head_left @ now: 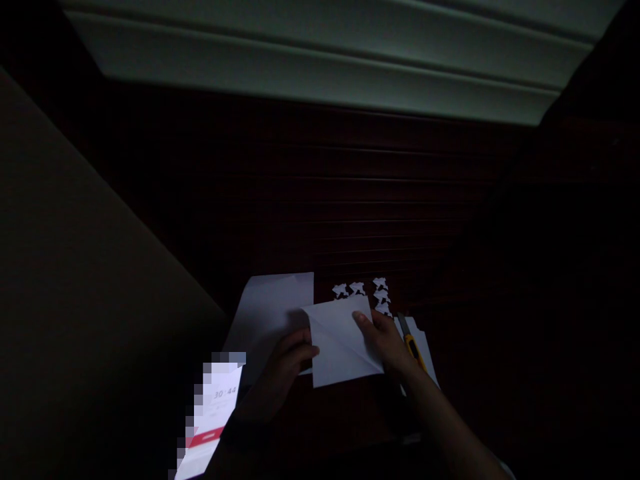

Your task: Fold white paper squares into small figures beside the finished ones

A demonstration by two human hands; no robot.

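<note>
Through the head camera, I see the left hand (293, 350) and right hand (386, 339) pinching opposite sides of a creased paper sheet (341, 343), near small paper shapes (381, 296) and a yellow cutter (415, 351).

We wear a dark band (243, 427) around our left wrist (260, 400). Our hands (385, 339) are bare; a pale sleeve (507, 471) edges our right arm (445, 410).

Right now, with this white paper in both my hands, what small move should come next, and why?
Probably fold the four-cornered white paper sheet along its faint diagonal crease: the crease offers a guide line, the sheet is spread open, and your left hand and right hand hold opposite edges.
</note>
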